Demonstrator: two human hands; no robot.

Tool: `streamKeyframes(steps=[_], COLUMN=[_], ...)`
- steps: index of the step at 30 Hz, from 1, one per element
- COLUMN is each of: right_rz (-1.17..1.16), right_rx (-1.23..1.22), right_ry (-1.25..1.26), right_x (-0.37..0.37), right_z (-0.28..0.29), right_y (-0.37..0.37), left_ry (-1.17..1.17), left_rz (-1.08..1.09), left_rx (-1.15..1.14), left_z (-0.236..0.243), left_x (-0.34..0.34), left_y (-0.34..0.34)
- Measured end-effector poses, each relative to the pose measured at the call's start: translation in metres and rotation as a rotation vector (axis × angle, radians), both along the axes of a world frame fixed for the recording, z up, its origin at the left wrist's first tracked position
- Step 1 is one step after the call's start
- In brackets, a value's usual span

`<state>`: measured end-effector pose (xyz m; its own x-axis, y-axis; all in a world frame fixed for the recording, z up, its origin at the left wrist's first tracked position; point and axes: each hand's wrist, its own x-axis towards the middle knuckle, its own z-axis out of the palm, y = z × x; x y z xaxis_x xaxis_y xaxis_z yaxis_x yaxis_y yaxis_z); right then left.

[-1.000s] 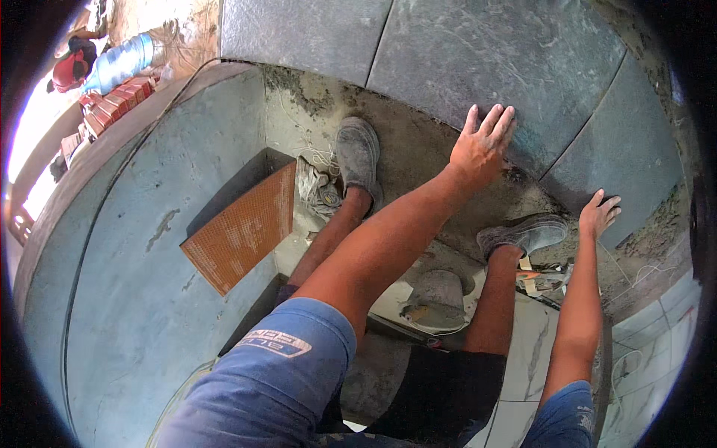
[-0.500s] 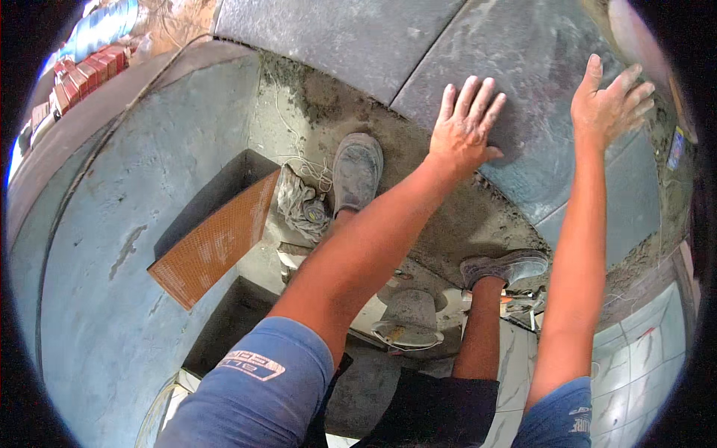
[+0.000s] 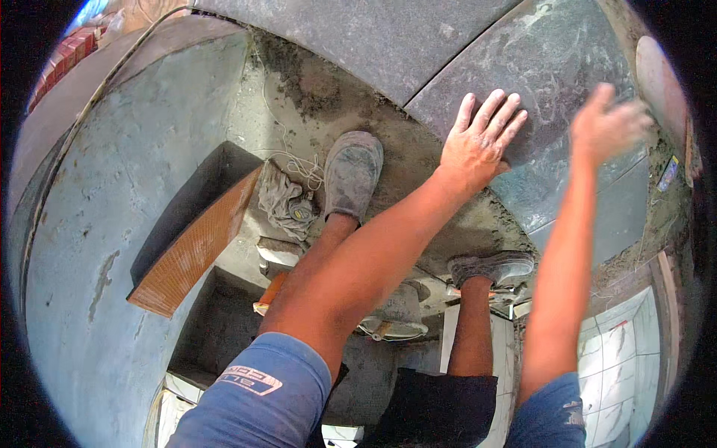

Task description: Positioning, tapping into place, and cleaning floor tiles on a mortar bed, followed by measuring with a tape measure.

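My left hand [image 3: 478,147] lies flat, fingers spread, on a dark grey, dusty floor tile [image 3: 553,56]. Over the right part of that tile is my right hand [image 3: 606,128]. It is blurred by motion; its thumb and fingers look stretched out and it holds nothing visible. Whether it touches the tile I cannot tell. A narrow joint separates this tile from another grey tile [image 3: 336,37] at its left. Further grey tile pieces [image 3: 620,205] adjoin it on the near right, beneath my right forearm.
My shoes [image 3: 353,172] stand on rough mortar along the tiles' edge. Left are an orange-brown tile [image 3: 198,250], a crumpled rag [image 3: 282,198], tangled string and a blue-grey wall [image 3: 97,216]. Between my legs lies a grey bucket-like container [image 3: 396,313]. White marbled tiles [image 3: 616,358] are at lower right.
The view has shifted slightly. My left hand stays flat on the tile. My right hand has moved and is now blurred.
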<state>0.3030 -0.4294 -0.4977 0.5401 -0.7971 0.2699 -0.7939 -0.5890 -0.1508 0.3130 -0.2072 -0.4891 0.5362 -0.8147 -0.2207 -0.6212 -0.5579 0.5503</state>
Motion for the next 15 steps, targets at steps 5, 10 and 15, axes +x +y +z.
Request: streamKeyframes(steps=[5,10,15], right_rz=[0.016,0.105,0.067], right_rx=[0.138,0.352,0.145], right_ry=[0.223,0.011,-0.141], right_x=[-0.032,-0.051,-0.075], right_z=[-0.023,-0.01,0.033], right_y=[0.053,0.043,-0.051], left_ry=[0.03,0.007,-0.095], left_rz=[-0.005,0.001,-0.023], left_rx=[-0.019,0.111,0.062], left_z=[-0.001,0.007,-0.003], left_x=[-0.001,0.016,0.053], left_y=[-0.009,-0.006,0.008])
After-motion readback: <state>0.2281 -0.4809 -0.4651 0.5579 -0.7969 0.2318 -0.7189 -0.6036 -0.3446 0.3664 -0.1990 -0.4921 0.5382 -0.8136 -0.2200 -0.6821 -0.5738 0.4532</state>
